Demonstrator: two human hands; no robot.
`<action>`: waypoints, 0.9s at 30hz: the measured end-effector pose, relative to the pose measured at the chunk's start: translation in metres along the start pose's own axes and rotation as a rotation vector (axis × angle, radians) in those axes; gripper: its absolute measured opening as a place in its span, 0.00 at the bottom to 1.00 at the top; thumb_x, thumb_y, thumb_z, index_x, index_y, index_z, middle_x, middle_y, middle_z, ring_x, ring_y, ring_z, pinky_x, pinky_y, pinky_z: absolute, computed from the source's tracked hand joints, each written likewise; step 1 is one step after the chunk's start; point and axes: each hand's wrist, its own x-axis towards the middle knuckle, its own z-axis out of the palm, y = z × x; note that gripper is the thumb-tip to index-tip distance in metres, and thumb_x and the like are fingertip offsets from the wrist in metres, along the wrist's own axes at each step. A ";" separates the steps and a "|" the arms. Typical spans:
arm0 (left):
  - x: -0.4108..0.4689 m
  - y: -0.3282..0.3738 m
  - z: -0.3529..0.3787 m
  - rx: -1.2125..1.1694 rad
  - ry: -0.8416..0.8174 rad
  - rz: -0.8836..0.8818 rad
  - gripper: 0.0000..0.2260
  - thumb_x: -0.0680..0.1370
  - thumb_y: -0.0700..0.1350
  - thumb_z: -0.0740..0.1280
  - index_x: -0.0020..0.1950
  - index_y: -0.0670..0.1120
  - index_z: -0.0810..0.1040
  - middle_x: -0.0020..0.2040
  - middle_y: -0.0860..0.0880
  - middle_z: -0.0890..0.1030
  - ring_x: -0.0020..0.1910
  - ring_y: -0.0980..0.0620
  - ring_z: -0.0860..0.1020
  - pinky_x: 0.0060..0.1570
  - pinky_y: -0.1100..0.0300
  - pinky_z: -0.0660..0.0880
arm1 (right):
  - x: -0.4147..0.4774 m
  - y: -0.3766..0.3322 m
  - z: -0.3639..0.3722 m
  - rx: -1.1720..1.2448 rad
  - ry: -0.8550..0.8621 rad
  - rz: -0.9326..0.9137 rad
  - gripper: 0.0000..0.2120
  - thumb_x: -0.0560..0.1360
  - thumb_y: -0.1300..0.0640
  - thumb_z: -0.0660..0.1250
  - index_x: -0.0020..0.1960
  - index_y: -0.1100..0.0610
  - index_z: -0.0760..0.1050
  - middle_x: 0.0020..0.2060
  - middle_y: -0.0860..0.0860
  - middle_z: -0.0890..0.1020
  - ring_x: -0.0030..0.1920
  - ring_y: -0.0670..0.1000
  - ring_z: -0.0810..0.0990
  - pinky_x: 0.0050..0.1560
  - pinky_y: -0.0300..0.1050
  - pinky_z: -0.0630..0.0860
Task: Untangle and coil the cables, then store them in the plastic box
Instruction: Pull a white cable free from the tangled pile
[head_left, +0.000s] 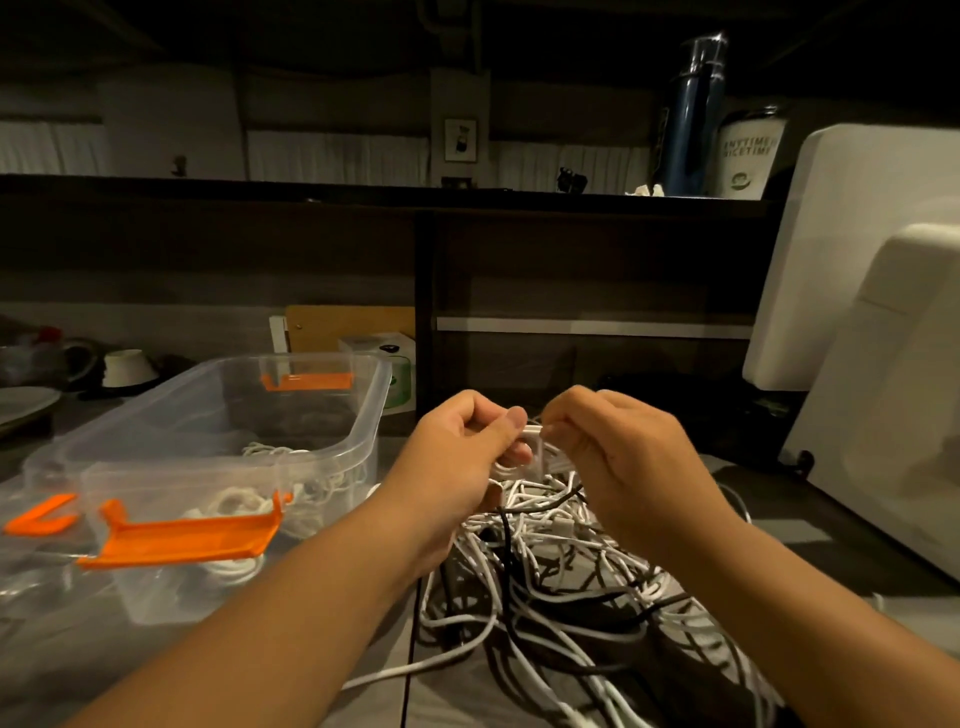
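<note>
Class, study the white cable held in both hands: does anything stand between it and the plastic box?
Nothing visible does: the box stands open beside the left hand. The cable does run down into the tangle.

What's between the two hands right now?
Head view: a short stretch of thin white cable, pinched by the left hand and the right hand.

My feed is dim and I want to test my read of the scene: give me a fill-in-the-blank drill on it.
1. The left hand and right hand both pinch a cable whose colour is ____.
2. The latches on the clear plastic box are coloured ____.
3. The box stands to the ____ of the tangled cable pile.
Missing words: white; orange; left.
</note>
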 end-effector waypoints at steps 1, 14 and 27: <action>0.000 0.000 0.000 0.050 -0.008 0.048 0.07 0.81 0.48 0.67 0.46 0.47 0.78 0.36 0.53 0.83 0.38 0.57 0.79 0.40 0.57 0.74 | 0.000 0.001 -0.003 0.045 0.028 0.026 0.10 0.82 0.44 0.55 0.51 0.47 0.72 0.34 0.47 0.78 0.33 0.46 0.75 0.30 0.47 0.74; -0.010 0.003 -0.005 0.466 -0.231 0.343 0.09 0.73 0.42 0.77 0.49 0.51 0.81 0.46 0.55 0.86 0.47 0.59 0.84 0.52 0.57 0.81 | 0.006 -0.002 -0.013 0.269 0.028 0.515 0.09 0.78 0.48 0.69 0.41 0.49 0.81 0.28 0.48 0.79 0.27 0.44 0.74 0.28 0.43 0.69; -0.014 0.008 -0.009 0.659 -0.334 0.517 0.17 0.73 0.32 0.74 0.42 0.55 0.78 0.46 0.56 0.83 0.48 0.61 0.83 0.49 0.63 0.81 | 0.007 -0.003 -0.020 0.488 -0.101 0.733 0.04 0.71 0.52 0.78 0.39 0.52 0.87 0.33 0.47 0.86 0.37 0.46 0.84 0.38 0.45 0.79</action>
